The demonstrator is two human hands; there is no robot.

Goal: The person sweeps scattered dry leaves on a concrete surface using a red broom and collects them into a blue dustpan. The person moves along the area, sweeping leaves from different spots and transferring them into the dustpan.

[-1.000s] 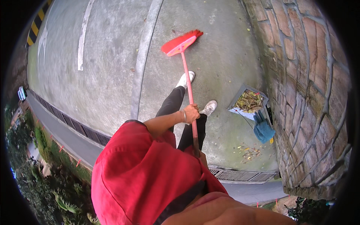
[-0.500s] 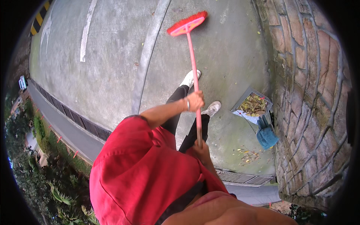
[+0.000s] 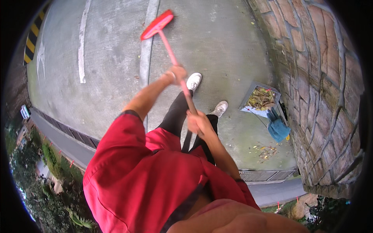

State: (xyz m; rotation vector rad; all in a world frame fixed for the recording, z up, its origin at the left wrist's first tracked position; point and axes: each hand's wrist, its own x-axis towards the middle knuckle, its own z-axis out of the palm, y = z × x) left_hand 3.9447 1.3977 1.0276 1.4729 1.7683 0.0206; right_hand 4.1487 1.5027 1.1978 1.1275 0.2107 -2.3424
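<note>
A push broom point(image 3: 157, 25) with red bristles and a long pink handle reaches forward over the concrete. Its head lies across the pale strip, slightly blurred. My left hand point(image 3: 178, 73), with a band at the wrist, is closed round the middle of the handle. Lower down, my right hand point(image 3: 199, 122) grips near the handle's end, closer to my body. To the right, a grey dustpan point(image 3: 251, 86) holds a heap of dry yellow-brown leaves point(image 3: 261, 98). Beside it lies a blue-green work glove point(image 3: 278, 128), touching neither hand.
A stone wall point(image 3: 311, 93) runs along the right side. Some loose leaves point(image 3: 265, 152) lie on the ground behind the dustpan, near a drain grate point(image 3: 264, 176). At the left are a white painted line point(image 3: 82, 46), a striped black-and-yellow barrier point(image 3: 33, 39) and plants point(image 3: 39, 186).
The broom head has swung left onto the pale strip, and the handle now slants. Both hands have shifted left and forward with it, still gripping.
</note>
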